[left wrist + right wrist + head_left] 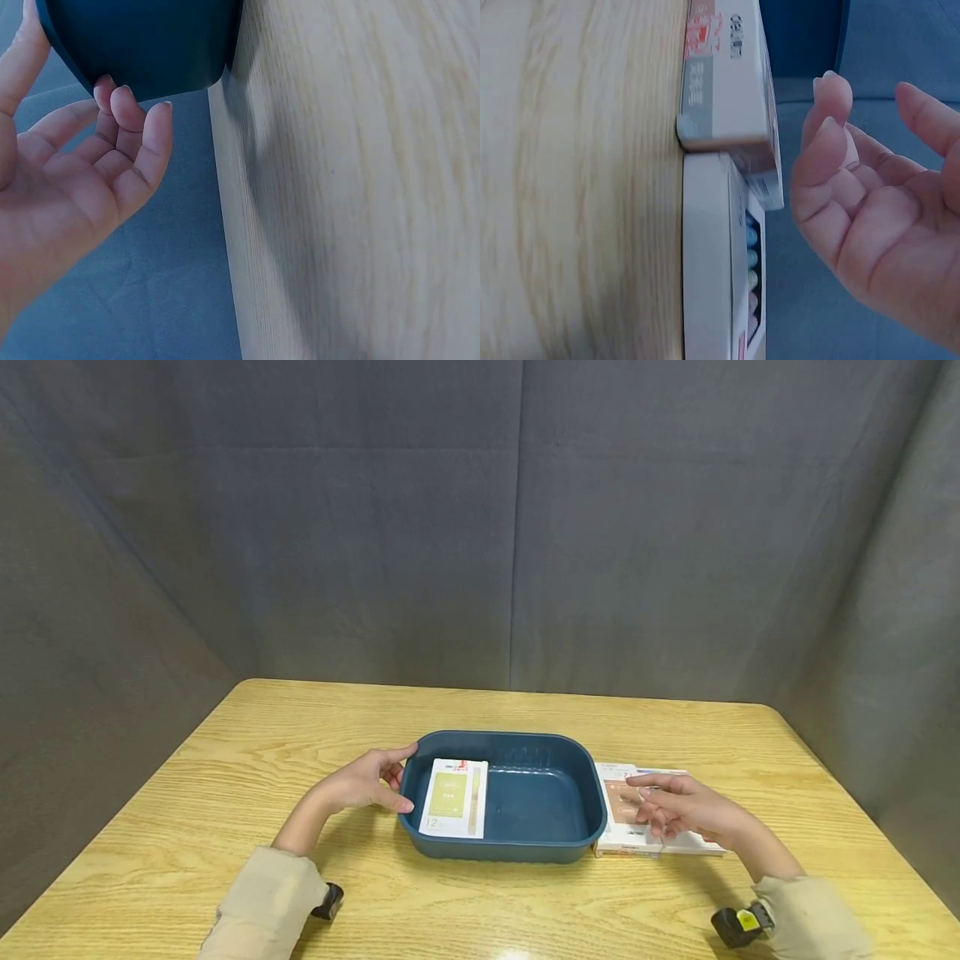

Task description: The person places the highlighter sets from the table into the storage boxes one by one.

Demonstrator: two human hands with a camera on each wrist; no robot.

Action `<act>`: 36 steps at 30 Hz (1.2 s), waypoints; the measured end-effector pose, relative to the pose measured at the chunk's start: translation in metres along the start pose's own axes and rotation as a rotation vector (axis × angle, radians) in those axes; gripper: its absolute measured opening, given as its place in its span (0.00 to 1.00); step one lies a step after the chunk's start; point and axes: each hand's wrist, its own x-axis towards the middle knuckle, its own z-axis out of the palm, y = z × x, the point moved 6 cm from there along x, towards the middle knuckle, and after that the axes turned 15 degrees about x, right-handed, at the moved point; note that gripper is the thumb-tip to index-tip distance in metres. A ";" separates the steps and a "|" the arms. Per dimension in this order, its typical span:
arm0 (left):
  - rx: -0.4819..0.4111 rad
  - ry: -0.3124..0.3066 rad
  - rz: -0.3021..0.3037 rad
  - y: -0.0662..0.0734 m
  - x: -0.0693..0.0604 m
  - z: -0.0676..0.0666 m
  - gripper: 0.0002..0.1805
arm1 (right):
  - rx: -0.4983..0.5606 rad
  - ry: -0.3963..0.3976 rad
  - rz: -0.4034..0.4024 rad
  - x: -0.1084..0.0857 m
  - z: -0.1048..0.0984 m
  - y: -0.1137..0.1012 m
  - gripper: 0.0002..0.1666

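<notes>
A dark blue rectangular bin (510, 853) stands on the table. Inside, at its left end, lies a white box with a yellow-green panel (450, 797). My left hand (367, 778) holds the bin's left end, thumb and forefinger at the rim, the other fingers curled by the outer wall (142, 45). Over two flat boxes to the right of the bin hovers my right hand (693, 810), fingers loosely bent and nothing in them. One is a white box with an orange-brown panel (621, 802); the other white box (709, 255) shows several pastel tips through a window.
The bin and boxes rest on a wood-grain table (315, 727) with rounded far corners. Grey cloth (375, 543) hangs behind it and along both sides. A black device (738, 927) is strapped at the right wrist, another (327, 902) at the left.
</notes>
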 end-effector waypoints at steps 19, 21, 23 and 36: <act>-0.048 0.007 0.006 -0.005 0.000 0.001 0.49 | -0.058 0.133 0.048 -0.029 -0.029 -0.002 0.34; -0.057 0.008 0.011 -0.005 -0.001 0.001 0.49 | -0.066 0.146 0.054 -0.031 -0.031 -0.001 0.34; -0.068 0.009 0.013 -0.005 -0.001 0.001 0.49 | -0.071 0.149 0.050 -0.033 -0.032 -0.002 0.34; -0.105 0.000 0.020 -0.007 -0.001 0.003 0.50 | -0.075 0.155 -0.012 -0.050 -0.050 0.002 0.30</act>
